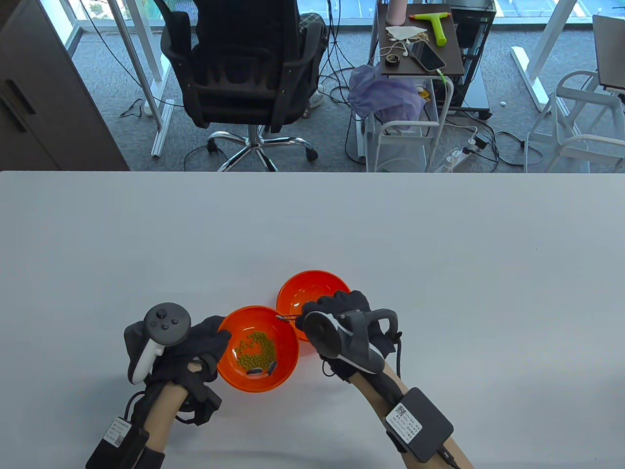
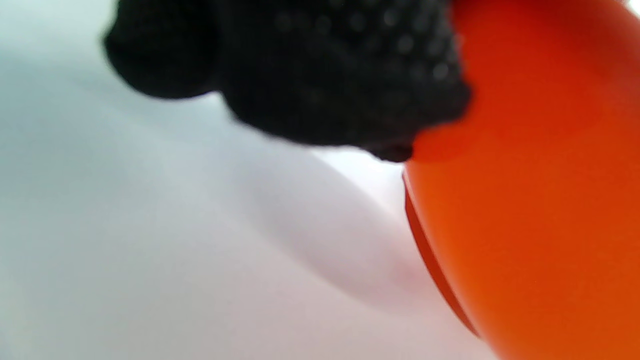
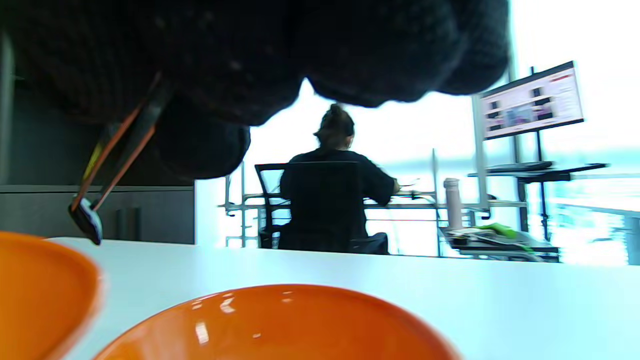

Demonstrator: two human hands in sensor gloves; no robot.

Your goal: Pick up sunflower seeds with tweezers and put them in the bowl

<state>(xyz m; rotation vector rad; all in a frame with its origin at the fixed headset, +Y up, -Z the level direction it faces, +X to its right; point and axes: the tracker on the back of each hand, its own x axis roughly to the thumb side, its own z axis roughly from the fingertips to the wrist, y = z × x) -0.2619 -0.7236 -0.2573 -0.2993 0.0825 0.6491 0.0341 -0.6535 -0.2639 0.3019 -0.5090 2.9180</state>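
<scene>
Two orange bowls stand side by side. The near bowl [image 1: 258, 348] holds green beans and two dark sunflower seeds [image 1: 261, 369]. The far bowl [image 1: 312, 293] looks empty. My left hand [image 1: 205, 342] holds the near bowl's left rim; its fingers [image 2: 320, 70] press the orange wall [image 2: 525, 200]. My right hand [image 1: 337, 312] grips tweezers [image 3: 117, 150]. Their tips pinch a dark sunflower seed [image 3: 87, 220], raised above the gap between the near bowl's rim [image 3: 45, 285] and the far bowl [image 3: 280, 325]. The tweezer tips also show in the table view [image 1: 283, 318].
The white table [image 1: 439, 273] spreads wide on all sides of the bowls. Beyond its far edge stand an office chair [image 1: 244, 73] and a cart [image 1: 420, 49] with small items. A person [image 3: 330, 195] sits at a far desk.
</scene>
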